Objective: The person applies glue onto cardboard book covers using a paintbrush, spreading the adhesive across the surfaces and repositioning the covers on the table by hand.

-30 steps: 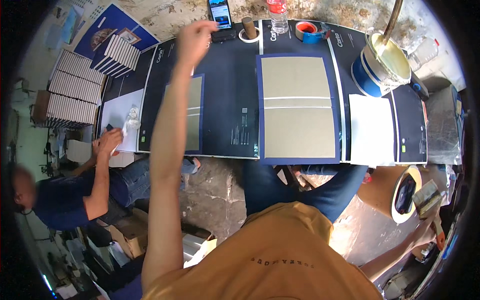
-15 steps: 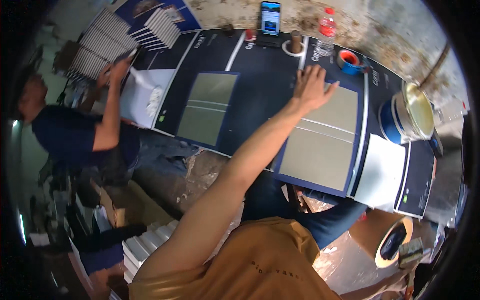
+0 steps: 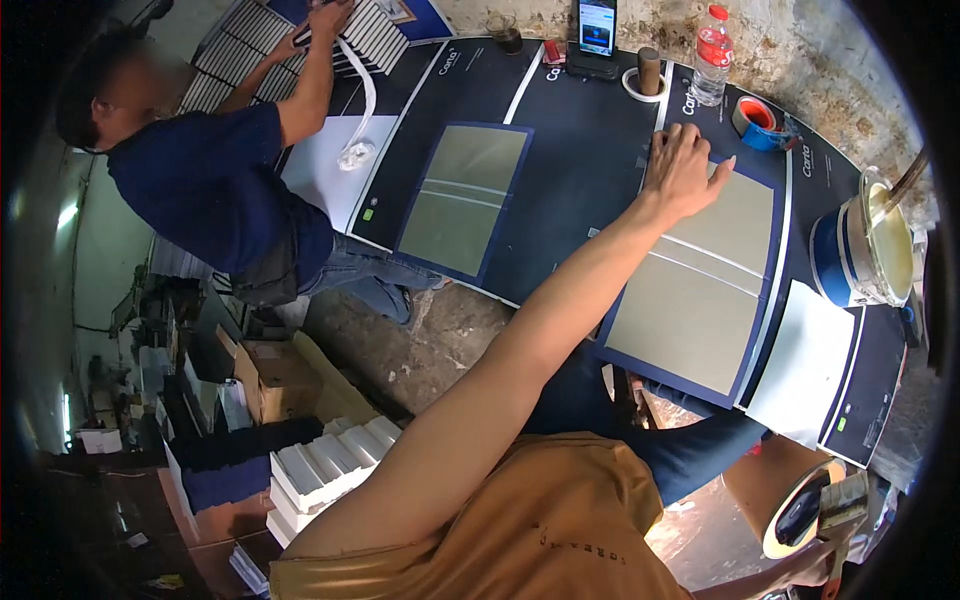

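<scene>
My left hand [image 3: 690, 170] lies over the top left corner of a book cover case [image 3: 690, 320], its fingers bent at the upper edge and the thumb stretched to the right. The case has two grey boards and a narrow spine strip inside a dark blue border. Low at the right, my right hand [image 3: 824, 560] is closed round a wide brush [image 3: 845, 498], bristles up; the hand is partly cut off by shadow and the rim. Beside the brush stands a brown drum [image 3: 760, 485] with a dark opening.
A second cover case [image 3: 465, 200] lies to the left on the black table [image 3: 570, 140]. Along the back stand a phone [image 3: 597, 30], a bottle [image 3: 713, 60] and tape rolls [image 3: 760, 122]. A glue bucket [image 3: 860, 250] and white sheet [image 3: 805, 365] sit right. A co-worker [image 3: 220, 190] handles stacked books.
The view has shifted, so the table sits further right in it. The co-worker's hands have moved up to the stacked books. My left hand stays on the case's corner; the brush remains in my right.
</scene>
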`<state>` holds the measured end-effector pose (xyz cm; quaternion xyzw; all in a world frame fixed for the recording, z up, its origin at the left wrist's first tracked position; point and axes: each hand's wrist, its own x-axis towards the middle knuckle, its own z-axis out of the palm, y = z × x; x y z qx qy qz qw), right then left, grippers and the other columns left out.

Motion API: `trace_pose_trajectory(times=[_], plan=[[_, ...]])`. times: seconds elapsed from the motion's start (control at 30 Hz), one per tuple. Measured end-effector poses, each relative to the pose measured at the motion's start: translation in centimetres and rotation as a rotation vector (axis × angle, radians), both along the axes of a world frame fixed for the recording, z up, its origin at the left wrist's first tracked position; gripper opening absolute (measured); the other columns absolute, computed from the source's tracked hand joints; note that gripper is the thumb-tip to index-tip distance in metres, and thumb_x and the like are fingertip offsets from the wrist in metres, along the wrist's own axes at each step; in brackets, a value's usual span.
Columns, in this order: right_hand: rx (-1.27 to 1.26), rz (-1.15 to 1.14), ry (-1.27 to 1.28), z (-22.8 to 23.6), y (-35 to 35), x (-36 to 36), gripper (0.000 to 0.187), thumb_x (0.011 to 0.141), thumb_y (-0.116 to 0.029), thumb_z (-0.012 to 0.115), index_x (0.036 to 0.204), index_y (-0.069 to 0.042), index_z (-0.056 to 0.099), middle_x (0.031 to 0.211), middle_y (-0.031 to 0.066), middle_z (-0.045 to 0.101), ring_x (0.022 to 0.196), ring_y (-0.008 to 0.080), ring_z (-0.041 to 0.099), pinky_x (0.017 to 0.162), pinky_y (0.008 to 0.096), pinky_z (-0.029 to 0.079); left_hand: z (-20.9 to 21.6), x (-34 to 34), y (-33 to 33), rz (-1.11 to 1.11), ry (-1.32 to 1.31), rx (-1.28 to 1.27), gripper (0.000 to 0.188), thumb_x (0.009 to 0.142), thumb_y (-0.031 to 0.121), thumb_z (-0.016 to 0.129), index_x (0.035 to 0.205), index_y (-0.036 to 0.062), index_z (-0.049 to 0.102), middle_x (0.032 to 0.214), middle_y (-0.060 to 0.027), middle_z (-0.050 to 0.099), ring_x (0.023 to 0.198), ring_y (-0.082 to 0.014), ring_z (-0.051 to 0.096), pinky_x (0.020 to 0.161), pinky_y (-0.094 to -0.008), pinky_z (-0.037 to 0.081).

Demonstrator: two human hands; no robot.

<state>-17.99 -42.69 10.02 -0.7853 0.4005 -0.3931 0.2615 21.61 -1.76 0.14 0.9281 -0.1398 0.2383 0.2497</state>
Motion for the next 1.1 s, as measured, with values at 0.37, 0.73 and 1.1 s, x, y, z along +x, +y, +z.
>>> trace_pose_trajectory(times=[0.37,0.73,1.1], plan=[[-0.06,-0.04,-0.004,-0.24,-0.75,-0.46,0.066,0.097,-0.046,0.06,0.147,-0.016,0.029,0.15,0.0163,0.031,0.135,0.0335,0.034,0.105,0.0662,0.029,0.05,-0.19,0.05,-0.007,0.001,-0.026,0.049,0.093,0.045,0.059,0.096,-0.0021,0.071,0.106,-0.0157,0.059,0.107,-0.0297,0.052,0.095,-0.048,0.039],[-0.068,-0.053,-0.016,-0.38,-0.74,-0.55,0.062,0.095,-0.046,0.062,0.14,-0.013,0.036,0.143,0.0161,0.038,0.127,0.0321,0.039,0.101,0.0619,0.033,-0.06,-0.09,0.07,0.002,0.017,-0.014,0.049,0.093,0.046,0.058,0.1,-0.0014,0.072,0.108,-0.0154,0.061,0.108,-0.03,0.052,0.096,-0.0472,0.039],[-0.06,-0.055,-0.032,-0.81,-0.59,-0.29,0.058,0.094,-0.045,0.064,0.134,-0.009,0.042,0.136,0.016,0.045,0.12,0.0307,0.044,0.097,0.0577,0.037,-0.23,-0.04,0.2,0.013,-0.002,0.001,0.048,0.093,0.045,0.058,0.1,-0.0012,0.072,0.108,-0.015,0.061,0.108,-0.0297,0.052,0.096,-0.047,0.039]])
